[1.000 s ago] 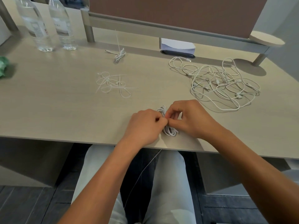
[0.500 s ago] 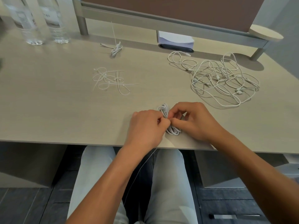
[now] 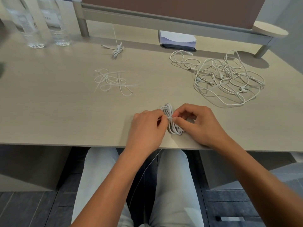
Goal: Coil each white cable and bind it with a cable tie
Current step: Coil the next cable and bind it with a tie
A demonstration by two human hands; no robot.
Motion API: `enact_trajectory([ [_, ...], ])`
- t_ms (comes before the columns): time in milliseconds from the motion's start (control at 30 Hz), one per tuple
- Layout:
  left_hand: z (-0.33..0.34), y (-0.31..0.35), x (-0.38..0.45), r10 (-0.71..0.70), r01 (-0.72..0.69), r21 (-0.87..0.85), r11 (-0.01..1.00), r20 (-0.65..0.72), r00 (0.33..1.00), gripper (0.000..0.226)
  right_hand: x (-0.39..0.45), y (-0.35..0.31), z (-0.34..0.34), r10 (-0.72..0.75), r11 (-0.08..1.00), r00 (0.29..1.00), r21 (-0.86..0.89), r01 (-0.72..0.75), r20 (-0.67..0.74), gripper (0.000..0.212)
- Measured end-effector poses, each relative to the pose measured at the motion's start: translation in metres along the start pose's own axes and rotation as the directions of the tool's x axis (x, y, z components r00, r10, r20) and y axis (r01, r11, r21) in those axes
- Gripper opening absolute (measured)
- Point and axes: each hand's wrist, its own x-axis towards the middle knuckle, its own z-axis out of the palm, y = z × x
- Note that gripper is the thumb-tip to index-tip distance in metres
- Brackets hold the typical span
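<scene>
Pale wood desk (image 3: 57, 112) carries a tangle of loose cables (image 3: 226, 77); at its near edge lies the coiled cable (image 3: 172, 123), its waist cable tie (image 3: 170, 118) pinched by left hand (image 3: 147, 126) and right hand (image 3: 200, 123)

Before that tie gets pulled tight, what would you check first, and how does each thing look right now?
1. Coiled cable lies bunched on the desk: ok.
2. Cable tie crosses the coil's middle: ok.
3. Left hand pinches the tie's tail: ok.
4. Right hand pinches at the tie's head: ok.
5. Tail threaded through the head: cannot tell.
6. Spare ties and loose cables lie apart from the coil: ok.
</scene>
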Motion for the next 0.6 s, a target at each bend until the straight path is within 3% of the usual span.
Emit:
enact_trajectory([
  [133,-0.003,-0.001,0.0,-0.097,0.082,-0.183,0.98,-0.071,0.993,0.015,-0.002,-0.012,0.001,0.04,0.997,0.999,-0.062,-0.039,0.014,0.012],
  [300,-0.015,-0.001,0.0,-0.21,0.147,-0.425,0.893,-0.106,0.972,0.009,0.001,-0.019,0.008,0.141,0.988,0.988,-0.056,-0.144,-0.059,0.013],
  [600,-0.047,-0.014,0.01,-0.324,0.178,-0.55,0.816,-0.179,0.929,0.014,0.083,-0.038,0.025,0.331,0.908,0.926,0.328,-0.26,-0.183,0.005],
])
